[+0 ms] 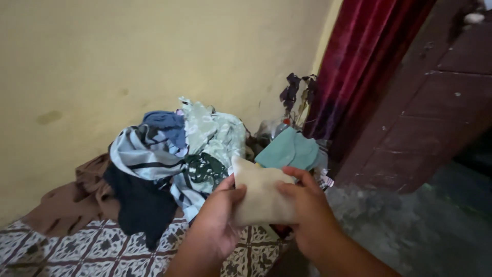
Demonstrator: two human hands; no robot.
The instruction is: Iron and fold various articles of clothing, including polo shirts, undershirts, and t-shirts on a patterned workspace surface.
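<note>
A plain yellow wall [128,56] faces me, dimly lit. To my right a dark red curtain [359,66] hangs beside a brown wooden door [435,102]. Below lie a patterned sheet [102,251] and grey floor [410,225].

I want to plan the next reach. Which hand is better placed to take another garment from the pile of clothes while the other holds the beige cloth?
Probably the left hand. It grips the beige cloth on the side nearest the clothes pile; the right hand lies farther from it.
</note>
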